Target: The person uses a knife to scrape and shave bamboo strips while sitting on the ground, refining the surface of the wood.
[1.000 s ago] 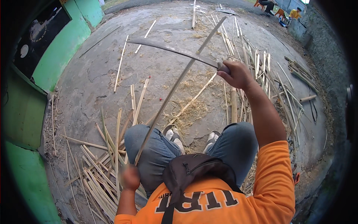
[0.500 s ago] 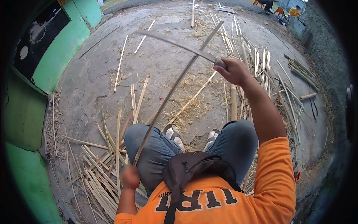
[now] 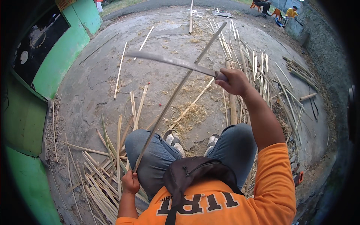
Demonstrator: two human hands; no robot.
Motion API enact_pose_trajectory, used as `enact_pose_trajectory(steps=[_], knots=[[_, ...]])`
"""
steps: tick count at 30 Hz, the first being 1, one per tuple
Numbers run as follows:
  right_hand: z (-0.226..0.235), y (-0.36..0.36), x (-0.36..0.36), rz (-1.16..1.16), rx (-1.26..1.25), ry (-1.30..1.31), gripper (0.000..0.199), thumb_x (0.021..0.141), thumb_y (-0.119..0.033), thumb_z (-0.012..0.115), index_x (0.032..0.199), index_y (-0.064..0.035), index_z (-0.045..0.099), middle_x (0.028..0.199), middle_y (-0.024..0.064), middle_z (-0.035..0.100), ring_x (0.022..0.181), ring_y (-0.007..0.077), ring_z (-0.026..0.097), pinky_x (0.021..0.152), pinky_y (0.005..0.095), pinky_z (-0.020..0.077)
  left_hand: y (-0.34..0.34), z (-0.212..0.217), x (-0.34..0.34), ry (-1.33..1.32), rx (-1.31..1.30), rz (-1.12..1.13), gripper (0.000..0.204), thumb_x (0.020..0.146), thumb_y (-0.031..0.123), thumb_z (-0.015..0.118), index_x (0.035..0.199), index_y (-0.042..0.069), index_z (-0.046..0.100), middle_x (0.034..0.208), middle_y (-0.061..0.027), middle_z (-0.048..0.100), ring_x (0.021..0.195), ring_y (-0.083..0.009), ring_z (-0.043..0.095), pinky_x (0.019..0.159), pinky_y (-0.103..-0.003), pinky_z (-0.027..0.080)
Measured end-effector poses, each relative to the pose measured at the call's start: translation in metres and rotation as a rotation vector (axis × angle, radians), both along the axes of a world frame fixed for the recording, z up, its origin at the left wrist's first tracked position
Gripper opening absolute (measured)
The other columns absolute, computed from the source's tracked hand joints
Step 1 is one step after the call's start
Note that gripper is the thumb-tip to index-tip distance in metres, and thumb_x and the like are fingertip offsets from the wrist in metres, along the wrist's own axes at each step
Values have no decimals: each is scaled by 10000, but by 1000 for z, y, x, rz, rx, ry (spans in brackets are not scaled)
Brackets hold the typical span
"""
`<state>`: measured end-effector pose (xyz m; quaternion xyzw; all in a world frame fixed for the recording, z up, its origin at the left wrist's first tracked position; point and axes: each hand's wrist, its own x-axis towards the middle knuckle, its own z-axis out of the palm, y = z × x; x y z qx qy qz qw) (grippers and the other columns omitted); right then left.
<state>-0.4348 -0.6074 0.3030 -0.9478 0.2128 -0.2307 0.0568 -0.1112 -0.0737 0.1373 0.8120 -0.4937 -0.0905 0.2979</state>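
My right hand (image 3: 234, 81) is closed round the handle of a long machete (image 3: 170, 60). Its curved blade points left and lies across a long bamboo strip (image 3: 176, 92), far above its middle. The strip slants from the lower left up to the upper right, passing over my left knee. At its lower end my left hand (image 3: 131, 182) grips it, fingers wrapped round. The blade's tip is a little blurred by motion. Whether the edge touches the strip or only passes over it, I cannot tell.
Cut bamboo strips (image 3: 99, 187) lie heaped at my left. More strips (image 3: 264, 75) and several dark bamboo poles (image 3: 302, 73) lie at right. Pale shavings (image 3: 191, 116) cover the concrete before my shoes. A green wall (image 3: 50, 69) stands left; people sit on orange chairs (image 3: 276, 13) far right.
My right hand has moved slightly down and to the right along with the machete, whose blade is now lower on the strip. My left hand still holds the strip's lower end.
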Motion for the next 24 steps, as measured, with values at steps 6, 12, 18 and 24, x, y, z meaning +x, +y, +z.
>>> enact_pose_trajectory(steps=[6, 12, 18, 24], knots=[[-28, -43, 3, -203, 251, -390, 434, 999, -494, 673, 939, -65, 688, 746, 172, 660, 681, 364, 651, 668, 444, 515, -10, 11, -8, 43, 1, 3, 522, 1079, 458, 461, 865, -6, 566, 748, -298, 611, 757, -580, 598, 620, -591, 461], [-1, -3, 13, -3, 218, -43, 381, 986, -475, 688, 947, -96, 685, 760, 177, 678, 737, 393, 685, 686, 463, 527, -5, 4, -8, 27, -14, 24, 526, 1081, 459, 459, 862, -9, 558, 737, -291, 609, 743, -571, 600, 612, -578, 459], [3, -57, -15, -449, 303, -273, 650, 990, -679, 578, 957, -46, 720, 788, 197, 700, 798, 355, 704, 737, 462, 525, -8, 6, -10, 8, -47, 8, 509, 1078, 462, 471, 858, 10, 552, 734, -274, 612, 725, -559, 604, 601, -578, 455], [-46, -68, -26, -610, 443, -594, 813, 987, -783, 452, 886, -10, 679, 780, 166, 661, 791, 288, 639, 751, 436, 492, -6, 12, -11, -110, -13, 22, 486, 1070, 454, 492, 897, 7, 576, 751, -269, 623, 733, -548, 615, 621, -591, 467]])
